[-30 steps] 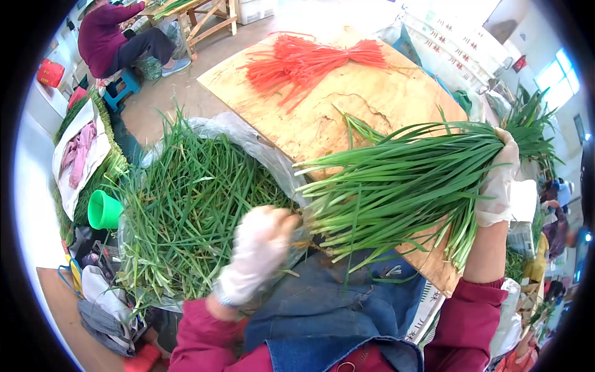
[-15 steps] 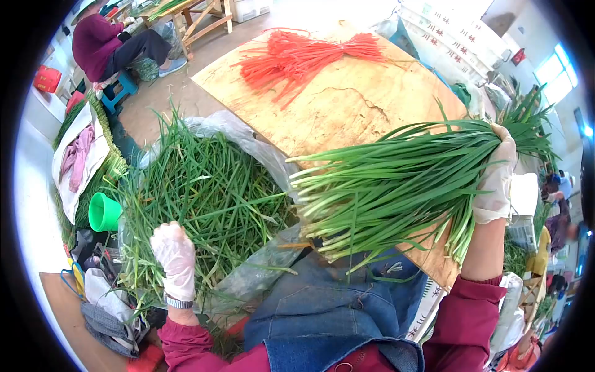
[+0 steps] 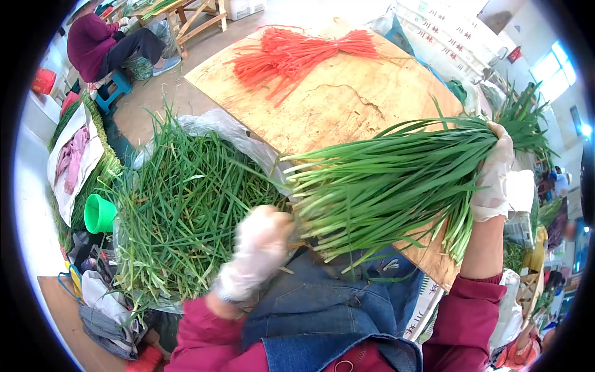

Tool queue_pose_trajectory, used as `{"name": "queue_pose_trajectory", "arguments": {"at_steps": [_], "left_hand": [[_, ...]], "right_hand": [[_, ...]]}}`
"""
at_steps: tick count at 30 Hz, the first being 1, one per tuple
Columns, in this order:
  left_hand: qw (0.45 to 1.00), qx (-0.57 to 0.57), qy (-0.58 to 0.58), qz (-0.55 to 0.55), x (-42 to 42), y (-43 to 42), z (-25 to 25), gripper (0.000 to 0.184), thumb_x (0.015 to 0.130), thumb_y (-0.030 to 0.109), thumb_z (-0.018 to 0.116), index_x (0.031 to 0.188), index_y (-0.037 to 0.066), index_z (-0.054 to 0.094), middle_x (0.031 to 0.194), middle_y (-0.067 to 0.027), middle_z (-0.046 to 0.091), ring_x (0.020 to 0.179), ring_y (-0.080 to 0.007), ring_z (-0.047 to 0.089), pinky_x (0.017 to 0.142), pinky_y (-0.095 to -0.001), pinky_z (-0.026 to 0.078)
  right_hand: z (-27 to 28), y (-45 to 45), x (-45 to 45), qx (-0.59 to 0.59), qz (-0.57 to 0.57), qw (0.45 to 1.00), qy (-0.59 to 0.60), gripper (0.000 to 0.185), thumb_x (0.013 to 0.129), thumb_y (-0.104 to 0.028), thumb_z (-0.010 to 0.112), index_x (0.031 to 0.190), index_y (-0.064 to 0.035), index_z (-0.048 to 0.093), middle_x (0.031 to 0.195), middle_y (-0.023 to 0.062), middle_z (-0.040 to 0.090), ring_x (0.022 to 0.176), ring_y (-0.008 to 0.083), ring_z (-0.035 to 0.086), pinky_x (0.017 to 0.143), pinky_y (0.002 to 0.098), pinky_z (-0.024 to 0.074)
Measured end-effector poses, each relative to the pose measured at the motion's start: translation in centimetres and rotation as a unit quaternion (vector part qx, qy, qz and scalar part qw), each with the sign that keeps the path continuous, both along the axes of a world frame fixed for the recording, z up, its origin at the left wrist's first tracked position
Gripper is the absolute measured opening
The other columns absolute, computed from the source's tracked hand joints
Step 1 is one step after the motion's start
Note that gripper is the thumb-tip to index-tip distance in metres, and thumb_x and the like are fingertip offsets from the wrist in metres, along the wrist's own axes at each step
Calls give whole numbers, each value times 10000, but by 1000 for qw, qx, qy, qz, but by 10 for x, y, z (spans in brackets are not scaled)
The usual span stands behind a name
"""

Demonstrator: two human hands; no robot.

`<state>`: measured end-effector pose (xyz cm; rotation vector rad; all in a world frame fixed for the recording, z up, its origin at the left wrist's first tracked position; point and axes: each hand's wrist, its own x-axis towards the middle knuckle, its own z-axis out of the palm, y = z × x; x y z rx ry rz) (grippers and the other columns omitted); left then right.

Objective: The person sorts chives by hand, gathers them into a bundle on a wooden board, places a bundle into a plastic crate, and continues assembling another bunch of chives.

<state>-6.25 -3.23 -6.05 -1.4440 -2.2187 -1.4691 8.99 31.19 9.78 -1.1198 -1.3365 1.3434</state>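
My right hand (image 3: 494, 180), in a thin translucent glove, grips a thick bunch of Chinese chives (image 3: 390, 180) near its leafy end. The bunch lies sideways, its pale cut ends pointing left over my lap and the board's edge. My left hand (image 3: 263, 239), also gloved, is by those pale ends, above the edge of the plastic-lined heap. Motion smears its fingers, so whether it pinches anything cannot be told. A large heap of loose chives (image 3: 186, 204) lies in clear plastic sheeting (image 3: 217, 124) to the left.
A wooden board (image 3: 334, 111) holds a bundle of red ties (image 3: 297, 53). At left are a green cup (image 3: 99, 214) and a cloth (image 3: 73, 158). White crates (image 3: 440, 37) stand at the back right. Another person (image 3: 96, 46) sits on a blue stool (image 3: 114, 90) at the upper left.
My left hand has swung right from over the loose heap to the pale ends of the bunch. My right hand keeps its grip on the bunch, nearly still. The view has shifted slightly.
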Motion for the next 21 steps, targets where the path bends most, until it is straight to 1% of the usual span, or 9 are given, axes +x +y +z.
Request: {"name": "queue_pose_trajectory", "arguments": {"at_steps": [2,4,6,9,12,14,15,18,21], "left_hand": [[982,-88,111,126,-31,-55,-4,67,799,6,585,749,47,570,686,-99,529,639,-235,531,550,-333,463],[859,-391,203,261,-61,-120,-17,28,798,21,578,783,43,587,738,-122,554,655,-267,554,562,-365,462],[830,-432,185,303,-58,-124,-6,76,790,38,594,863,22,605,872,-154,583,703,-267,586,633,-366,487],[968,-191,21,162,-26,-53,19,339,779,82,636,1096,-16,562,1057,-188,578,833,-253,608,745,-346,502],[982,-152,-87,66,-14,14,26,528,787,188,669,1217,-40,464,1171,-215,526,881,-328,623,710,-367,517],[983,-151,-79,62,-15,40,8,546,814,226,646,1232,-53,432,1084,-232,570,844,-332,632,713,-380,511],[967,-157,-195,42,-17,47,5,452,845,236,612,1185,-33,485,947,-220,621,826,-334,633,718,-379,505],[940,-153,-304,8,-20,24,10,297,863,213,587,1072,1,577,852,-193,644,824,-321,635,700,-358,507],[966,-173,-134,135,-42,-43,-14,170,854,169,591,924,21,636,870,-176,648,770,-263,641,644,-331,513]], "right_hand": [[-2,-2,2,-12,-3,1000,2,375,940,-311,361,1095,-14,528,867,54,590,722,116,562,629,244,464],[-12,-13,14,84,51,995,8,376,938,-309,352,1116,-20,514,868,56,590,725,124,570,620,250,469],[-16,-21,11,114,76,991,6,378,937,-308,346,1132,-25,501,867,57,591,729,128,575,620,254,473],[-10,-19,8,71,62,996,-4,372,935,-307,347,1132,-28,496,866,54,592,732,129,576,626,255,475],[-12,-3,10,36,50,998,10,357,934,-303,355,1109,-32,508,856,41,591,711,124,570,613,252,472],[-7,-19,5,37,43,998,9,343,936,-298,361,1096,-38,516,830,26,586,680,115,561,592,243,466],[-5,-30,1,47,39,998,5,339,938,-295,362,1097,-38,517,821,21,582,670,111,556,587,239,462],[-6,-32,6,55,42,998,-5,328,946,-281,360,1103,-38,515,807,8,569,659,96,542,581,224,452],[-5,-38,1,36,22,999,17,262,902,-260,409,975,-42,535,744,32,582,601,135,545,558,250,457]]}}
